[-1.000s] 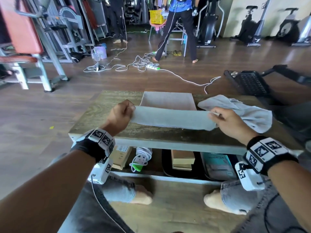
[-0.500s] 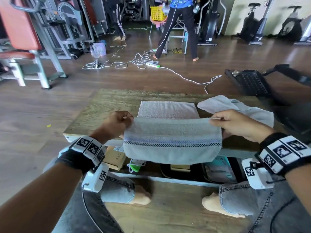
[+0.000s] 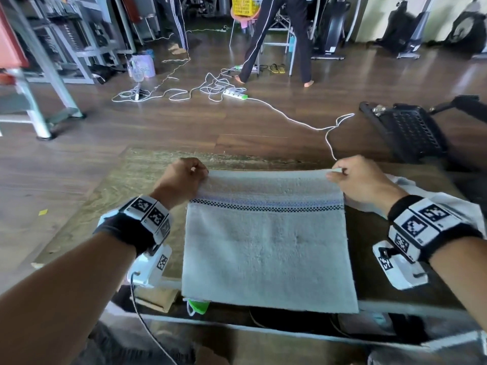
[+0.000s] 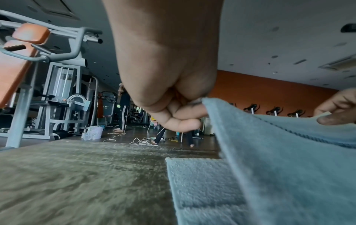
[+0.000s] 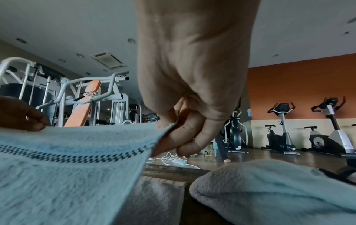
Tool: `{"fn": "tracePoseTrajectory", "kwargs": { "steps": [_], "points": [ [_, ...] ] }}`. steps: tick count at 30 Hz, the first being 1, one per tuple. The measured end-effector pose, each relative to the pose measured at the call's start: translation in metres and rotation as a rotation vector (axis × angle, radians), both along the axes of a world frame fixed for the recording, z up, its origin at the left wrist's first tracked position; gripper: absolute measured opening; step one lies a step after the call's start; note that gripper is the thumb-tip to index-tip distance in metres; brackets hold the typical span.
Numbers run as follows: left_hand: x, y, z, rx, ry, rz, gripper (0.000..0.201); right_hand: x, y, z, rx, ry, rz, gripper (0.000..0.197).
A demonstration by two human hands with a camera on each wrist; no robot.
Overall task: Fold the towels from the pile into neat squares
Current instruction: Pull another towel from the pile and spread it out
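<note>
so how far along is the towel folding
Done: one folded towel lies flat on the table. In hand: the striped towel, its far corners pinched by the left hand and right hand, hanging over the folded one and not yet folded into a square. Left: a crumpled towel on the right.

Beyond the tabletop [image 3: 110, 196] I see a wooden floor with a tangle of white cable [image 3: 184, 92] and a power strip [image 3: 235, 94]. A person in dark trousers [image 3: 276, 40] stands at the far side beside a yellow basket [image 3: 243, 5]. Weight machines [image 4: 57, 94] stand far left, exercise bikes [image 5: 281, 129] far right.
</note>
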State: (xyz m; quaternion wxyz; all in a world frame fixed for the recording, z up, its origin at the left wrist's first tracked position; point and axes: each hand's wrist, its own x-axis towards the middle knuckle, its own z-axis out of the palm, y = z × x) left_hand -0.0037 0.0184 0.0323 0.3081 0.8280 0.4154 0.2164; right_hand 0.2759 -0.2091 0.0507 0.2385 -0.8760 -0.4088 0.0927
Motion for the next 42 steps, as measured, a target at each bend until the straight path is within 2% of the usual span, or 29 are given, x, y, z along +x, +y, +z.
{"fn": "tracePoseTrajectory", "kwargs": {
  "steps": [5,8,11,16,18,21,24,28,31,34,37,42],
  "points": [
    [0.046,0.04,-0.028,0.112,0.058,0.03,0.018,0.028,0.051,-0.031,-0.043,-0.075,-0.056,0.024],
    [0.054,0.051,-0.056,0.125,0.205,-0.012,0.014,0.03,0.068,-0.062,-0.091,-0.105,0.019,0.021],
    [0.054,0.053,-0.077,0.19,0.218,-0.019,0.006,0.024,0.074,-0.086,-0.153,-0.137,0.065,0.011],
    [0.05,0.051,-0.067,0.154,0.154,-0.055,0.001,0.017,0.07,-0.08,-0.114,-0.122,0.061,0.004],
    [0.046,0.049,-0.06,0.158,0.142,-0.03,0.006,0.011,0.064,-0.069,-0.036,-0.073,0.055,0.003],
    [0.04,0.04,-0.051,0.137,0.159,-0.018,0.021,-0.004,0.048,-0.054,0.148,-0.037,0.06,0.014],
    [0.037,0.016,-0.038,0.178,0.187,-0.084,0.024,-0.031,0.027,-0.044,0.246,-0.019,0.108,0.014],
    [0.042,-0.048,-0.016,0.166,0.007,-0.396,0.023,-0.072,0.003,-0.044,0.325,0.051,0.218,0.014],
    [0.05,-0.086,-0.019,0.126,-0.1,-0.583,0.027,-0.088,-0.001,-0.048,0.331,0.069,0.268,0.017],
    [0.055,-0.098,-0.029,0.14,-0.183,-0.573,0.027,-0.094,-0.001,-0.043,0.294,0.097,0.253,0.017],
    [0.051,-0.096,-0.035,0.128,-0.255,-0.518,0.024,-0.097,-0.002,-0.037,0.304,0.218,0.252,0.019],
    [0.052,-0.084,-0.042,0.144,-0.264,-0.416,0.013,-0.101,0.013,-0.034,0.336,0.388,0.261,0.028]
  ]
}}
